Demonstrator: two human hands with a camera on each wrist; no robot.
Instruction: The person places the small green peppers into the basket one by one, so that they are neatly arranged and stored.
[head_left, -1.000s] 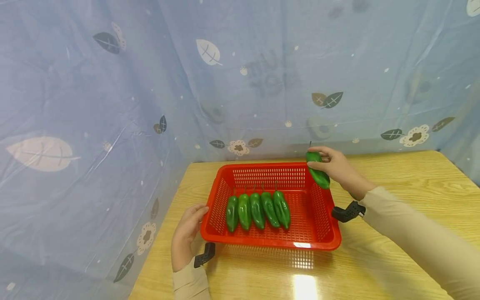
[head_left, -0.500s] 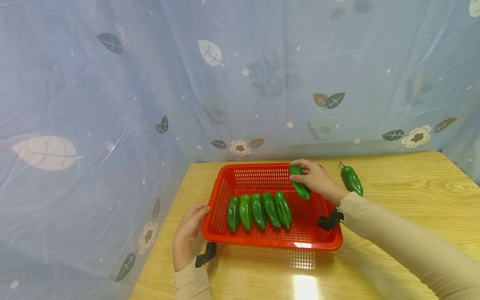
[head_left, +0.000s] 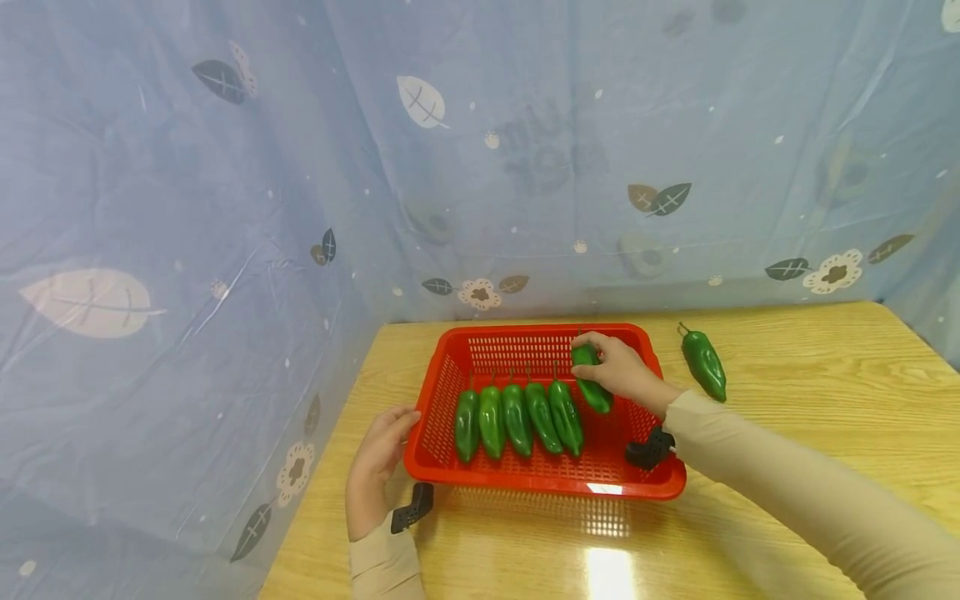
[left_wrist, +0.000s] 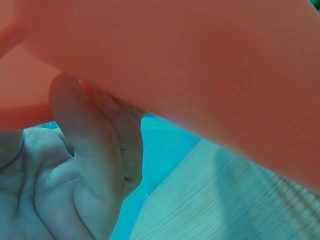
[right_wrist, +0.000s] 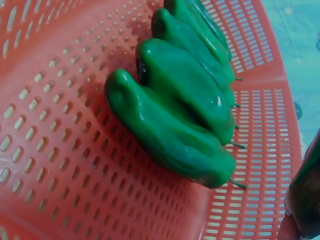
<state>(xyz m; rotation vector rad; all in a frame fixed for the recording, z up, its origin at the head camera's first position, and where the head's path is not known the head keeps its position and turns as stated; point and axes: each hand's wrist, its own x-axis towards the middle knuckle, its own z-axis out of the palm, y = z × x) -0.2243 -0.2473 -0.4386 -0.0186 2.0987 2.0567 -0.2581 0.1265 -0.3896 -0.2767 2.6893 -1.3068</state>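
A red plastic basket (head_left: pixel 513 482) with slotted walls sits on the table, holding a row of several long green peppers (head_left: pixel 515 421). My right hand (head_left: pixel 617 368) pinches another green pepper (head_left: pixel 592 379) between thumb and fingers. It hangs inside the basket, right of the row, stem toward the back. In the right wrist view part of this held pepper (right_wrist: pixel 306 195) shows at the right edge, apart from the row. My left hand (head_left: pixel 378 446) grips the basket's left rim; in the left wrist view its fingers (left_wrist: pixel 92 135) bend against the rim's underside.
One more green pepper (head_left: pixel 703 364) lies on the wooden table (head_left: pixel 817 392) right of the basket. A blue patterned sheet (head_left: pixel 525 167) hangs behind the table and along its left side.
My right hand has carried the held pepper leftward and down, from above the basket's right rim to inside it. The pepper on the table came into sight. My left hand stays put.
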